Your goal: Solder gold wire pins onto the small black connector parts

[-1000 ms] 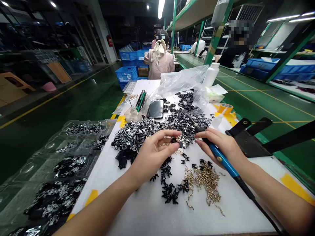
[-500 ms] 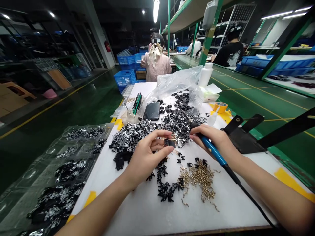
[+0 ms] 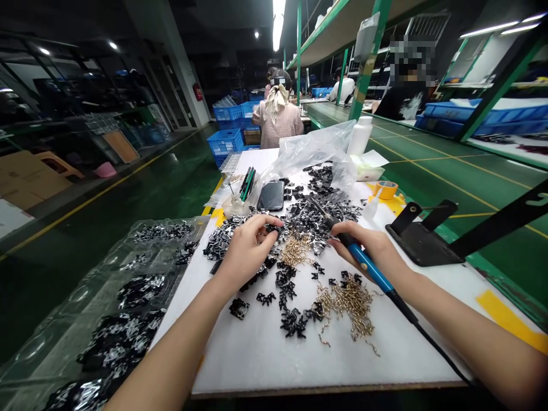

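My right hand (image 3: 370, 245) is closed around a blue soldering iron (image 3: 363, 261), its metal tip pointing up and left over the heaped parts. My left hand (image 3: 246, 245) is over the left side of the black and silver part pile (image 3: 222, 237), thumb and forefinger curled close together. Something dark shows between those fingertips, too small and hidden to name. Just right of the left fingers lie small gold bent pins (image 3: 295, 249). Below are small black clip-shaped pieces (image 3: 293, 322) and a larger heap of gold pins (image 3: 355, 308). One black block (image 3: 238, 308) lies near the left wrist.
A phone (image 3: 271, 195), a clear plastic bag (image 3: 317, 148), a white bottle (image 3: 359, 136) and orange tape (image 3: 385, 189) are towards the back. A black metal stand (image 3: 422, 237) is at right. Clear trays of parts (image 3: 141, 285) sit left. A person (image 3: 278, 117) sits ahead.
My left hand has moved up and left, from in front of the gold pins to the pile. The black part it held no longer shows clearly. The soldering iron stays about where it was.
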A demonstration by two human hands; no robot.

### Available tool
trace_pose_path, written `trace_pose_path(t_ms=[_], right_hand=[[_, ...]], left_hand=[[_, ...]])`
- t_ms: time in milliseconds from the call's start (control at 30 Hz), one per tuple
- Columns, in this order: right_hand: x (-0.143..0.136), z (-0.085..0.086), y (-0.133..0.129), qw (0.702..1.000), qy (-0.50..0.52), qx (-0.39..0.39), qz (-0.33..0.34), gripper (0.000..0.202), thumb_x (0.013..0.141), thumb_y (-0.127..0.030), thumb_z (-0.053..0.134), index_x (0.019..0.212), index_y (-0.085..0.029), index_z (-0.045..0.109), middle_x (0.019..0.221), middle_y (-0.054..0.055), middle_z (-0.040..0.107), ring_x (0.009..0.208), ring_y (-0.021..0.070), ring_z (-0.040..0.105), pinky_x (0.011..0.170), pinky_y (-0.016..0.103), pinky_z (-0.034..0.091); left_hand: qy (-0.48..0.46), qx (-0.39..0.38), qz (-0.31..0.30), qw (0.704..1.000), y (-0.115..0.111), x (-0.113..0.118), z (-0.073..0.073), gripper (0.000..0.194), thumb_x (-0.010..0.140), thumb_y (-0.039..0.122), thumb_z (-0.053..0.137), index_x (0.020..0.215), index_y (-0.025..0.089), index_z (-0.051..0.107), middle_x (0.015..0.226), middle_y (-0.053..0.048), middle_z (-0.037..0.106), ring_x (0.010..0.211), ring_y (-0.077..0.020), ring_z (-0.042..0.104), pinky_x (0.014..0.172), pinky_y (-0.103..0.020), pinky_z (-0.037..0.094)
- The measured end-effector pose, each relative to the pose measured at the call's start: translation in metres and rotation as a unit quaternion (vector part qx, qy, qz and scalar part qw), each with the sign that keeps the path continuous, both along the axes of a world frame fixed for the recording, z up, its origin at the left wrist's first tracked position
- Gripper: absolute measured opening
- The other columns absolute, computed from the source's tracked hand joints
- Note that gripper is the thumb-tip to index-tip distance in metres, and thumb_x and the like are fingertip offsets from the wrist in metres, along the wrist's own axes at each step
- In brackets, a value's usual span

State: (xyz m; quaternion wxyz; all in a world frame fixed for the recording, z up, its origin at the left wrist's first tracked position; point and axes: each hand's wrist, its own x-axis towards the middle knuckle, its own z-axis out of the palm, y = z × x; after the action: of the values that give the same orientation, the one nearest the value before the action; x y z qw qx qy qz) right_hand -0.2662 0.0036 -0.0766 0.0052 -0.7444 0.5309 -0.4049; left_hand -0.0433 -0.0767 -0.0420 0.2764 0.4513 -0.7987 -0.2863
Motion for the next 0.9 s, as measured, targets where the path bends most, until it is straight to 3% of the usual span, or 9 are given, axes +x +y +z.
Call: trace_pose_path(t_ms=[200, 367, 533, 633, 733, 900], right_hand=[[-0.001, 0.000, -0.001, 0.999, -0.031, -0.011, 0.037, 0.013, 0.087, -0.028, 0.053, 0.095, -0.017, 0.056, 0.082, 0.003, 0.060, 0.063, 0.0093, 0.054, 0.060, 0.022, 0.045], [-0.002, -0.002, -0.003, 0.998, -0.017, 0.002, 0.057, 0.032, 0.084, -0.031, 0.058, 0.112, -0.017, 0.050, 0.074, 0.000, 0.056, 0.057, 0.0082, 0.052, 0.054, 0.020, 0.044], [-0.005, -0.005, -0.006, 0.999, 0.006, -0.051, -0.016, 0.020, 0.089, -0.027, 0.048, 0.106, -0.016, 0.045, 0.067, -0.001, 0.054, 0.052, 0.0080, 0.050, 0.048, 0.018, 0.041], [-0.007, 0.000, -0.005, 0.992, 0.069, -0.083, -0.060, 0.017, 0.088, -0.029, 0.051, 0.100, -0.017, 0.050, 0.066, 0.000, 0.055, 0.053, 0.0099, 0.052, 0.051, 0.021, 0.040], [-0.009, 0.009, -0.004, 0.983, 0.135, -0.096, -0.078, 0.017, 0.086, -0.031, 0.053, 0.095, -0.018, 0.059, 0.076, 0.004, 0.057, 0.062, 0.0129, 0.054, 0.056, 0.024, 0.039], [-0.016, 0.015, -0.009, 0.972, 0.211, -0.082, -0.067, 0.021, 0.090, -0.037, 0.050, 0.095, -0.022, 0.064, 0.077, 0.003, 0.054, 0.062, 0.0113, 0.054, 0.058, 0.024, 0.040]], left_hand=[[0.001, 0.004, 0.008, 1.000, 0.003, -0.001, 0.000, 0.026, 0.080, 0.038, 0.043, 0.096, 0.025, 0.060, 0.090, 0.000, 0.059, 0.064, -0.0022, 0.048, 0.059, -0.018, 0.035], [0.026, 0.013, -0.005, 1.000, 0.005, -0.001, 0.000, 0.026, 0.080, 0.037, 0.043, 0.094, 0.023, 0.060, 0.100, 0.000, 0.060, 0.063, -0.0009, 0.049, 0.058, -0.016, 0.037], [0.057, 0.021, -0.020, 0.998, 0.007, -0.002, 0.001, 0.026, 0.080, 0.034, 0.043, 0.092, 0.020, 0.062, 0.101, -0.003, 0.061, 0.062, -0.0003, 0.052, 0.057, -0.014, 0.041], [0.061, 0.032, -0.009, 0.998, 0.005, 0.000, 0.002, 0.025, 0.080, 0.034, 0.044, 0.093, 0.020, 0.061, 0.097, -0.003, 0.061, 0.063, -0.0012, 0.056, 0.058, -0.014, 0.042], [0.067, 0.019, 0.023, 0.997, -0.002, 0.008, 0.005, 0.027, 0.079, 0.036, 0.045, 0.095, 0.021, 0.062, 0.089, -0.003, 0.061, 0.062, -0.0026, 0.057, 0.057, -0.015, 0.041], [0.074, -0.012, 0.063, 0.995, -0.016, 0.023, 0.008, 0.026, 0.078, 0.032, 0.045, 0.095, 0.022, 0.061, 0.093, 0.000, 0.063, 0.061, -0.0026, 0.055, 0.061, -0.018, 0.042]])
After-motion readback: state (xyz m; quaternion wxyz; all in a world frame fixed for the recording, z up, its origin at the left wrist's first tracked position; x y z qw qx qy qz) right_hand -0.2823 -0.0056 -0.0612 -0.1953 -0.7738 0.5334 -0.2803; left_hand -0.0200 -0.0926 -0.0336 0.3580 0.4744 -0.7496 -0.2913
